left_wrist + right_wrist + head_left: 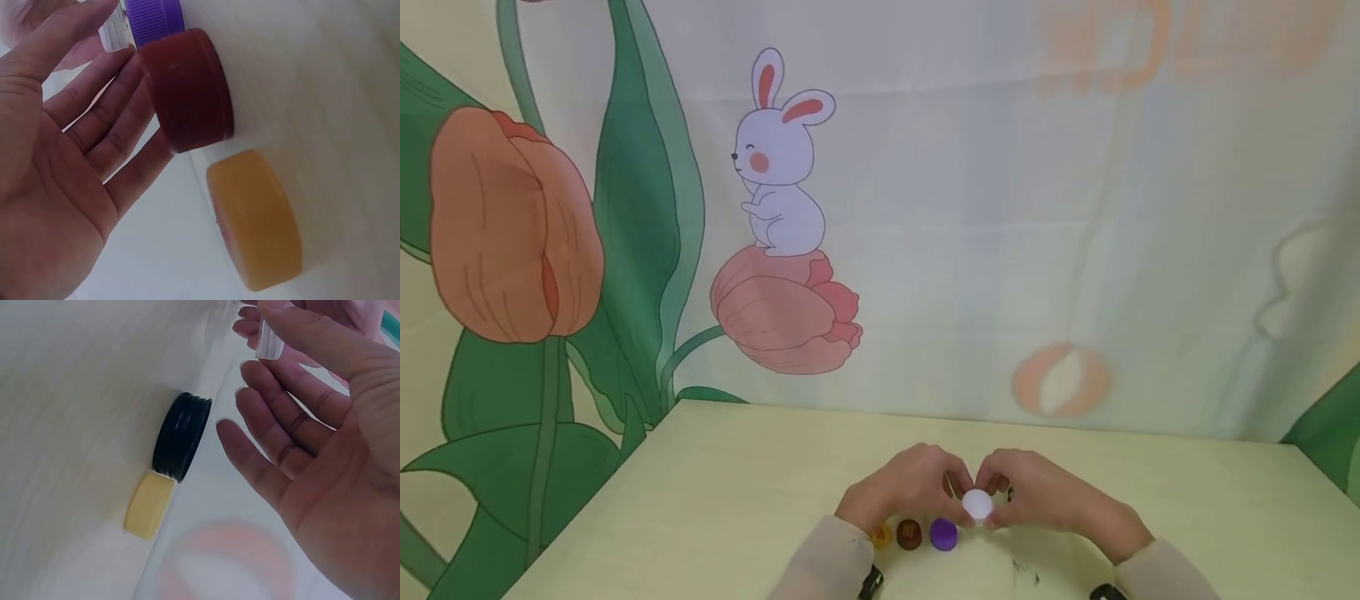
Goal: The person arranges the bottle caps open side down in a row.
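Note:
A white ribbed bottle cap (977, 503) is between my two hands, apparently raised off the table. My left hand (906, 483) pinches it from the left and my right hand (1045, 492) from the right, thumbs on the near side. The left wrist view shows the left hand's (69, 144) other fingers spread beside a purple cap (155, 20) and a dark brown cap (187, 90). An orange-yellow cap (256, 222) stands farther along that row. In the right wrist view, a black cap (182, 436) and a pale yellow cap (150, 506) stand near the right hand's (325, 437) fingertips.
The pale table (760, 475) reaches back to a hanging cloth (940, 250) printed with tulips and a rabbit. Both sleeves (827, 558) lie over the near part of the table. Behind the right hand, the head view shows only a sliver of something black.

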Demonstrator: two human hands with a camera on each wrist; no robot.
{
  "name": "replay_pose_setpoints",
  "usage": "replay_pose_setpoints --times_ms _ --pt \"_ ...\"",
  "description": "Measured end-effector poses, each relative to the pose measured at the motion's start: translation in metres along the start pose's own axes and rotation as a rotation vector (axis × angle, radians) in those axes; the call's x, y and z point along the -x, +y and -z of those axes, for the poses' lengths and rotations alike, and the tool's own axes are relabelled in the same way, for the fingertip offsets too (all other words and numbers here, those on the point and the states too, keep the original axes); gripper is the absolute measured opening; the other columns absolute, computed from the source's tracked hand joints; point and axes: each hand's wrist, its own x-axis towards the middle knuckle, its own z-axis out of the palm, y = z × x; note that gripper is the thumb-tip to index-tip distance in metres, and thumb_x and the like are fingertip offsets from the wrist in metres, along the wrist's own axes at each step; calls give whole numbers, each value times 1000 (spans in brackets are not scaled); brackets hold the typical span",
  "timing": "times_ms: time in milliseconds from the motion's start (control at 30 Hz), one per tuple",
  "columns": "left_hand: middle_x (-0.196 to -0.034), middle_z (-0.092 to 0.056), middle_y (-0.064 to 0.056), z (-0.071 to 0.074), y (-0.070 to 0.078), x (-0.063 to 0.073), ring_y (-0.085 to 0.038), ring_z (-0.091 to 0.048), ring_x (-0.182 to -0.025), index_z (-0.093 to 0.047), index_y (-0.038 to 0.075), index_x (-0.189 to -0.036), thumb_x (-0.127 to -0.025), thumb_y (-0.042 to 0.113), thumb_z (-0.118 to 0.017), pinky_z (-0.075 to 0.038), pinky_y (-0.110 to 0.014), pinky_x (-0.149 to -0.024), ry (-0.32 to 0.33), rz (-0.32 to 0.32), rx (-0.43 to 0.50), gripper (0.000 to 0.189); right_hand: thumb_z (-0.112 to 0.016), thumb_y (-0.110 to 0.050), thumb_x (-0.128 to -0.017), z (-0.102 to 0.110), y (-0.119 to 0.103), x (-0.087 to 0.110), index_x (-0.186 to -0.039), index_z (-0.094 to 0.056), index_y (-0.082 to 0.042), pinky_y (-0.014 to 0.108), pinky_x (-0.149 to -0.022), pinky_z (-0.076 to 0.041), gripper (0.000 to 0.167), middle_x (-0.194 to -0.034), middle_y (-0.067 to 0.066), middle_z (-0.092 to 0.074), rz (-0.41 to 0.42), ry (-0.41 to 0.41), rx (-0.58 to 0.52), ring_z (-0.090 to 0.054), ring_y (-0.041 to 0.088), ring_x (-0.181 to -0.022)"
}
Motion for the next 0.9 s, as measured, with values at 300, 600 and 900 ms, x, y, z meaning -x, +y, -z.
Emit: replay_pose_setpoints --times_ms 300,600,900 --pt "-85 -72 16 0 1 0 -1 -63 -78 -83 18 -99 -83 23 -94 -52 -22 -77 -13 -23 -19 20 -92 -20 -80 -2 0 -1 -99 -70 -19 32 -77 -51 30 -94 -11 -64 4 -10 26 -59 15 -89" --pt "-82 -69 18 0 3 1 -1 -62 -77 -81 21 -95 -82 25 -95 -51 -22 -76 -11 -26 -30 19 -92 -17 -79 -1 -3 0 -97 -69 -18 30 -75 -50 29 -90 -10 -64 7 -40 11 -59 13 -85" --pt "-80 -68 19 -3 6 2 1 -61 -75 -81 21 -93 -80 26 -96 -50 -20 -74 -27 -43 -73 20 -92 -14 -77 -3 -2 2 -95 -68 -18 29 -73 -49 30 -87 -10 -64 -13 -87 0 -58 9 -82"
